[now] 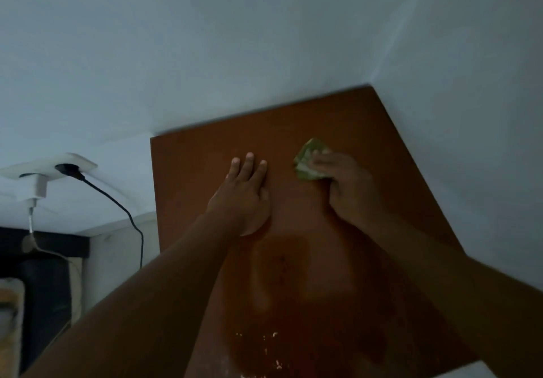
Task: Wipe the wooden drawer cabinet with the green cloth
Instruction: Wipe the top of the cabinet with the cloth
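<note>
Reddish-brown wood fills the middle of the view: the flat top of the wooden cabinet [191, 172], seen from above, its back and right edges against the pale wall [264, 39]. The left hand [244, 195] lies palm down near the centre of the cabinet top, fingers straight and close together, holding nothing. The right hand [346, 186] is just beside it, toward the cabinet's right edge, its fingers curled over the green cloth [307, 163]. The cloth is bunched into a small wad against the wood and sticks out past the fingertips toward the cabinet's back edge. Both forearms reach in over the cabinet's front. Pale specks [270, 339] dot the wood near the cabinet's front edge, and a darker, patchy sheen spreads between the forearms. Left of the cabinet, a white socket plate [79, 163] on the wall carries a black cable [117, 204] that hangs down beside the cabinet's left side, with a white charger [36, 186] plugged in next to it.
</note>
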A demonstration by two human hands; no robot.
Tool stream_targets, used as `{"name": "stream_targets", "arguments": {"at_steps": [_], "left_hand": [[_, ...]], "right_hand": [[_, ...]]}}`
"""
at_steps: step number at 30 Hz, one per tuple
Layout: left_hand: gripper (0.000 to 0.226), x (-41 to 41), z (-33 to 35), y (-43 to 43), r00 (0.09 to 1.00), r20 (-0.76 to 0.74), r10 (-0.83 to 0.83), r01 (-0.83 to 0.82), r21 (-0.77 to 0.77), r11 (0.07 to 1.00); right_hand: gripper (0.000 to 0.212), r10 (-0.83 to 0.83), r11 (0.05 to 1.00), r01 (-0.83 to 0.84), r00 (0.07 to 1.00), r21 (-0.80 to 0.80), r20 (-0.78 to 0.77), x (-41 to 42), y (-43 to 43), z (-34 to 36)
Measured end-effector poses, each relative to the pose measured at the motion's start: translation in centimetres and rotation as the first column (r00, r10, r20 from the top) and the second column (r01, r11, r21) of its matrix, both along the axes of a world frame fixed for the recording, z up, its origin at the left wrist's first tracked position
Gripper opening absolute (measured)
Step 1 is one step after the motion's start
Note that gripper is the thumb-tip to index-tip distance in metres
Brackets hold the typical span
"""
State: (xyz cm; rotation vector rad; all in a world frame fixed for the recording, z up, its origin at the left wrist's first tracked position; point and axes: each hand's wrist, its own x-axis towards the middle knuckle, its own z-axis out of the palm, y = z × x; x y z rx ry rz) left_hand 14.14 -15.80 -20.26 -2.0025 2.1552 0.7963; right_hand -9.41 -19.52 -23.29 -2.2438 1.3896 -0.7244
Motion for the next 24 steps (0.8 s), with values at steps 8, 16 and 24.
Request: {"name": "stream_targets", "arguments": {"at_steps": [8,16,24], "left_hand": [[0.075,1.1,2.2,13.1,1.000,0.012,0.008,-0.008,0.044,0.999],[0.073,-0.8,1.6,17.5,1.000,-0.007,-0.028,0.029,0.061,0.998],[0.065,-0.2,1.6,16.9,0.997,-0.051,-0.058,0.063,0.096,0.993]], "right_hand": [[0.047,0.183,0.966,-0.203,0.974,0.158,0.132,2.6,17.4,0.7],[0.052,-0.476,0.879,0.476,0.879,0.025,0.007,-8.4,9.4,2.0],[0.047,-0.391,0.920,0.391,0.920,0.020,0.026,0.8,21.1,1.0]]}}
